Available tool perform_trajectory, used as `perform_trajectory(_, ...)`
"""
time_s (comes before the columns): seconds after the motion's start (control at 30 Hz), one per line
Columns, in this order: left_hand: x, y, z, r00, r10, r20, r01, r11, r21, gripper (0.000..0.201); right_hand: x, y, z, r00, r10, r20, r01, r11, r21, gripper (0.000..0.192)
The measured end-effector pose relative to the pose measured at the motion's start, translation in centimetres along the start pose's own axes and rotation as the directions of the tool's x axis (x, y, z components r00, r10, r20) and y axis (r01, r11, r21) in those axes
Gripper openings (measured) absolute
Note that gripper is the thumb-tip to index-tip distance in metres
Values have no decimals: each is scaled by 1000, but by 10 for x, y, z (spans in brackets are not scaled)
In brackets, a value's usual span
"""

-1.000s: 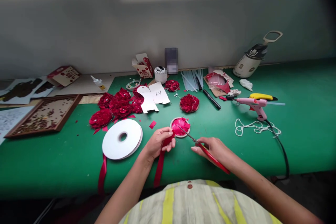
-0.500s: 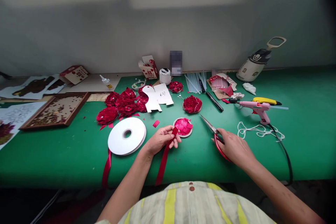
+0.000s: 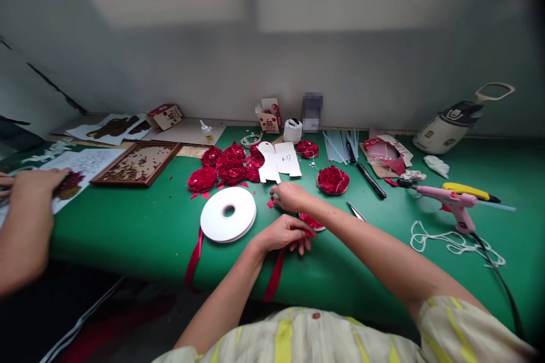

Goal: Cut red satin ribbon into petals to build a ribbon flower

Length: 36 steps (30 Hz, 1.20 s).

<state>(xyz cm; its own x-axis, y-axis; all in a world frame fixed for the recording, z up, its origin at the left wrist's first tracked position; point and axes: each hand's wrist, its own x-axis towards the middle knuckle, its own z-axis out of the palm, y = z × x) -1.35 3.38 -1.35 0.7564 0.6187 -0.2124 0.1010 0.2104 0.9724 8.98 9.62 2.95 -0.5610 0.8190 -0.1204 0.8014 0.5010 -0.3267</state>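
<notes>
Green table [image 3: 128, 227] along a grey wall, crowded. Far side, left to right: wooden tray [image 3: 137, 163] of dark bits, cluster of red ribbon flowers [image 3: 225, 165], white card cut-outs [image 3: 279, 160], a single red flower on a round base [image 3: 332, 179], bundle of clear glue sticks [image 3: 339, 143], black marker [image 3: 371, 180]. Further right — pink glue gun [image 3: 451, 204] with a black cord, a yellow utility knife [image 3: 467, 190] just behind it, loose white string [image 3: 455, 241] in front, white jug [image 3: 455, 125] by the wall. Scissors [image 3: 356, 211] lie flat on the table, partly hidden behind the right forearm; only the blade tips show.

White ribbon spool [image 3: 228, 214] lies flat just left of the hands. Red ribbon [image 3: 275, 275] runs from under the left hand over the table's near edge; a second strand hangs off the edge below the spool.

Left hand [image 3: 284, 233] — fingers curled down, pinching the ribbon end against the table. Right hand [image 3: 290, 197] crosses above it, fingertips brought together over a small red ribbon scrap [image 3: 270, 203] near the card cut-outs; whether it has the scrap pinched I cannot tell. Small dish of pink ribbon pieces [image 3: 313, 222] sits between the two hands, mostly covered by the right wrist.

Another person's hand [image 3: 36, 181] at far left rests on printed sheets [image 3: 91, 161], well apart.
</notes>
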Motion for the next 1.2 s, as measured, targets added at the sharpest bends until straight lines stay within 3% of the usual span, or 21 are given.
perform_trajectory(0.13, 2, -3, -1, 1000, 11, 5, -11, 1000, -3, 24, 23, 0, 20, 999, -6, 43, 5, 1000, 27, 26)
perform_trajectory(0.27, 2, -2, -2, 1000, 14, 19, -13, 999, -39, 25, 16, 5, 18, 999, -1, 34, -1, 998, 68, 25)
perform_trajectory(0.37, 1, -2, -2, 1000, 18, 19, -17, 999, -49, 26, -6, 23, 5, 1000, 20, 1, -20, 995, 98, 26)
perform_trajectory(0.47, 1, -3, -2, 999, 21, 30, -20, 999, -36, 26, -46, 48, -5, 996, 79, -42, -74, 991, 112, 18)
perform_trajectory(0.57, 2, -2, -2, 999, 15, 38, -13, 999, -41, 25, -84, 65, -1, 986, 151, -65, -142, 982, 125, 10)
perform_trajectory(0.67, 4, -1, -1, 1000, 7, 16, -6, 998, -69, 26, -102, 69, 13, 977, 194, -90, -180, 973, 145, 7)
perform_trajectory(0.83, 6, 1, 1, 995, 23, -93, -39, 985, -169, 31, -105, 70, 28, 965, 218, -143, -192, 966, 175, 13)
perform_trajectory(0.93, 8, 3, 3, 986, 32, -161, -62, 980, -187, 26, -106, 72, 31, 968, 207, -138, -184, 969, 166, 9)
perform_trajectory(1.07, 14, 9, 10, 968, 63, -243, -109, 977, -181, 21, -103, 73, 33, 974, 187, -127, -169, 975, 144, 20)
perform_trajectory(1.2, 24, 13, 16, 958, 92, -272, -164, 953, -253, 19, -100, 75, 31, 977, 176, -118, -158, 977, 145, 21)
